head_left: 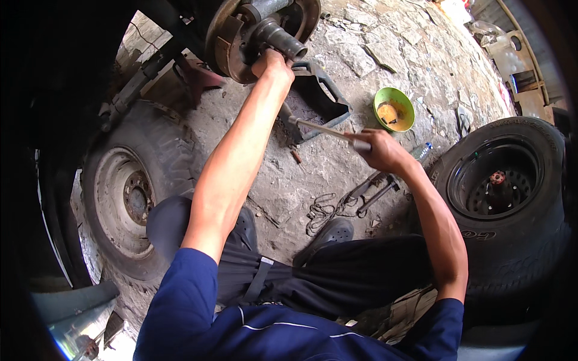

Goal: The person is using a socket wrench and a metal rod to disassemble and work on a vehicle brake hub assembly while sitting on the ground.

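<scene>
My left hand (274,65) reaches up beneath the round metal spindle (282,40) of a brake assembly (227,45) with a curved brake shoe. Its fingers curl in under the spindle, and whatever they grip is hidden. In my right hand (385,150) is a metal bar tool (325,129), a slim shaft with a thick, pale end by my fingers. The shaft points left toward my left forearm, and the exact kind of tool cannot be made out. Below the spindle, on the ground, rests a dark cut-open plastic container (313,99).
A green bowl (394,109) with brownish liquid stands right of the container. Wheels with tyres flank me, at left (135,192) and right (500,186). A rope (325,212), a hammer-like tool (378,195) and a plastic bottle (421,150) lie on the rough stone floor.
</scene>
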A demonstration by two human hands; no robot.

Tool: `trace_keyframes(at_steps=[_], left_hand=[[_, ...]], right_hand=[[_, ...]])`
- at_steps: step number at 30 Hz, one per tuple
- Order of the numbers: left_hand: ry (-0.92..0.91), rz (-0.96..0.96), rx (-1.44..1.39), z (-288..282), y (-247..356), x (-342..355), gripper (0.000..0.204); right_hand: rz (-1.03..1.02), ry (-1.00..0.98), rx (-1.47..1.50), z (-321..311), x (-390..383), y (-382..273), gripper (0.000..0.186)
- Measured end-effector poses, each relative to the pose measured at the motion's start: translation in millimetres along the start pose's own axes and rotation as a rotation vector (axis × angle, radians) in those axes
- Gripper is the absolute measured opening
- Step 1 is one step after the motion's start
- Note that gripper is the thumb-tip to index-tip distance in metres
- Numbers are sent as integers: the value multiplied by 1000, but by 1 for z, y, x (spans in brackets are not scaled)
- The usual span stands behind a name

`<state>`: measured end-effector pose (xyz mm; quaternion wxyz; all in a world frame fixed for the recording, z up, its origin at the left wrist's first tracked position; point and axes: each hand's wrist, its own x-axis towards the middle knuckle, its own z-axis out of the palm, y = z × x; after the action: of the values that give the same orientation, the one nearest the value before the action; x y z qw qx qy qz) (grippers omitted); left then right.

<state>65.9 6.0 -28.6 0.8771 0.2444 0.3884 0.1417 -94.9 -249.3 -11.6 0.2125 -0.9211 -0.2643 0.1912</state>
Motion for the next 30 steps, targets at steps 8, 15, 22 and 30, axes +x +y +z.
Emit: trace_keyframes(at_steps=[8, 15, 22, 30], left_hand=[[28, -23, 7, 2, 1, 5, 17], [-39, -1, 24, -2, -15, -16, 15], [-48, 202, 128, -12, -25, 20, 32], [-395, 126, 493, -37, -6, -12, 32]], right_hand=[[-338, -326, -472, 92, 6, -6, 49], [-616, -22, -432, 173, 6, 91, 58], [-580, -56, -434, 209, 11, 129, 67], [-470, -151, -350, 222, 13, 138, 71]])
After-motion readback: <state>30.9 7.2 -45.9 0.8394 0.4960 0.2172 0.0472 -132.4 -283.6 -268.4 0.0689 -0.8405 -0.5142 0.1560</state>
